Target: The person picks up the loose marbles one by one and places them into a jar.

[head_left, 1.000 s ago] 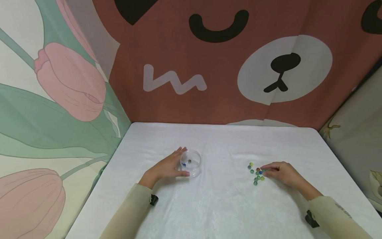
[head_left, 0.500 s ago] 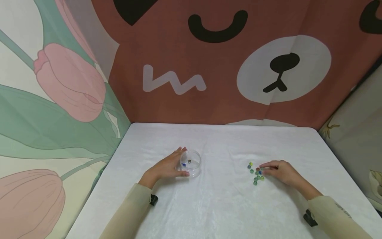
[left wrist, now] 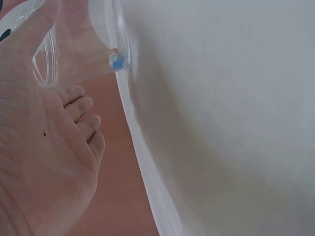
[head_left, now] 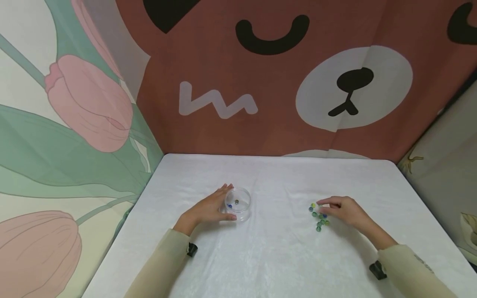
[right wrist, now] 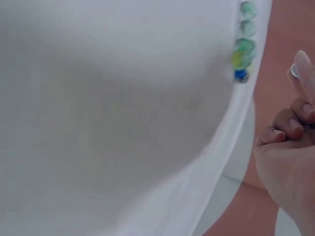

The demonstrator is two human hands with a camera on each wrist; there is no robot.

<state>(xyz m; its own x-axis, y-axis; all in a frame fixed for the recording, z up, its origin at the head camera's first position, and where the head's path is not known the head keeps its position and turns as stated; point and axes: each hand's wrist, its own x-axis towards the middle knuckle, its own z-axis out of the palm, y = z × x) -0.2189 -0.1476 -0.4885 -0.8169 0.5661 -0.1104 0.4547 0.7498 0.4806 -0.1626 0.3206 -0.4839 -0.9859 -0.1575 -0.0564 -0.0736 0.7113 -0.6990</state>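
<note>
My left hand (head_left: 208, 209) holds a clear round jar (head_left: 244, 214) standing on the table, thumb in front and fingers behind. Inside lie a blue marble (head_left: 230, 206) and a brownish marble (head_left: 236, 202); in the left wrist view the blue marble (left wrist: 117, 61) shows through the wall. My right hand (head_left: 346, 210) is raised just above a loose group of glass marbles (head_left: 319, 224), mostly green, with some yellow and blue. Between its thumb and forefinger it pinches a small glassy marble (right wrist: 294, 72), mostly covered by the fingertips. The other right fingers are curled.
A white cloth covers the table (head_left: 261, 256). Behind it hangs a brown curtain (head_left: 223, 136) with a cartoon bear, and a flowered curtain (head_left: 89, 107) hangs at the left. The marbles lie well to the right of the jar.
My right hand has lifted from the marbles and moved slightly left, now with a marble pinched. The reddish marble seen among them earlier is out of sight. My left hand and the jar stay put.
</note>
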